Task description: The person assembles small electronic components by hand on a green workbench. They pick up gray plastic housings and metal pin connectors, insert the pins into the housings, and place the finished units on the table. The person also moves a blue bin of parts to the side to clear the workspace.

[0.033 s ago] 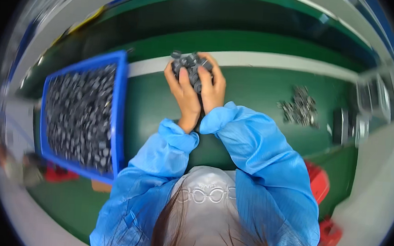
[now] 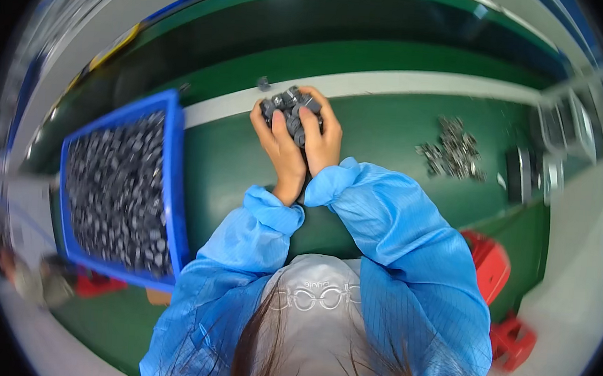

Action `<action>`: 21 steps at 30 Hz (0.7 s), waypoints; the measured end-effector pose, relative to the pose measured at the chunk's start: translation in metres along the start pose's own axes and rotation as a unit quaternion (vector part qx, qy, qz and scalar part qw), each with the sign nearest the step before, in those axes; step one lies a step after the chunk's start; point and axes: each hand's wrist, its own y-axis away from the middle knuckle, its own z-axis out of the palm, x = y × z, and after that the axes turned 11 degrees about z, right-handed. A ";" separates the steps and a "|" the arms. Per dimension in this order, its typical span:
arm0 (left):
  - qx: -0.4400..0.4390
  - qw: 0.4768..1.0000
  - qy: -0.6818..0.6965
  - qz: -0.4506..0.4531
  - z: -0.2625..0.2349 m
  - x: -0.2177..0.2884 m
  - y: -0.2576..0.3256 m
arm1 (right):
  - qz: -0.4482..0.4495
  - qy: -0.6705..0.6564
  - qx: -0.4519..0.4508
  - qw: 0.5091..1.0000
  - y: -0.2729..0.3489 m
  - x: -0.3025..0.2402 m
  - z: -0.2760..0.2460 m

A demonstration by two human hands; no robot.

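Note:
My left hand (image 2: 278,144) and my right hand (image 2: 323,135) are cupped together over the green table, wrists close, thumbs on top. Between them they hold a heap of small dark grey, rounded parts (image 2: 294,118), whose exact kind I cannot make out. One similar loose part (image 2: 263,83) lies on the white strip just beyond my left fingertips. To the left stands a blue bin (image 2: 178,186), filled with many small dark grey parts (image 2: 116,189) of similar look. My fingers' far sides are partly hidden by the heap.
On the right of the green table (image 2: 382,134) lies a pile of small shiny metallic parts (image 2: 456,150). A dark block-like object (image 2: 518,175) is beside it at the table's end. Red stools (image 2: 486,267) stand below the right edge. At the far left a person (image 2: 26,273) shows blurred.
The whole view has shifted slightly, with the bin, table strip and metallic pile displaced. One loose grey part now shows apart from the heap. Both hands keep their cupped hold.

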 end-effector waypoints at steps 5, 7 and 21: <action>-0.148 0.989 -0.025 0.000 0.036 -0.018 0.036 | -0.038 -0.003 0.130 0.991 0.003 0.025 -0.056; -0.170 0.985 -0.019 0.024 0.046 -0.022 0.035 | -0.068 -0.002 0.157 0.985 -0.001 0.026 -0.062; -0.324 0.939 -0.070 0.086 0.031 -0.028 -0.005 | -0.141 0.142 0.224 0.954 -0.026 0.015 -0.096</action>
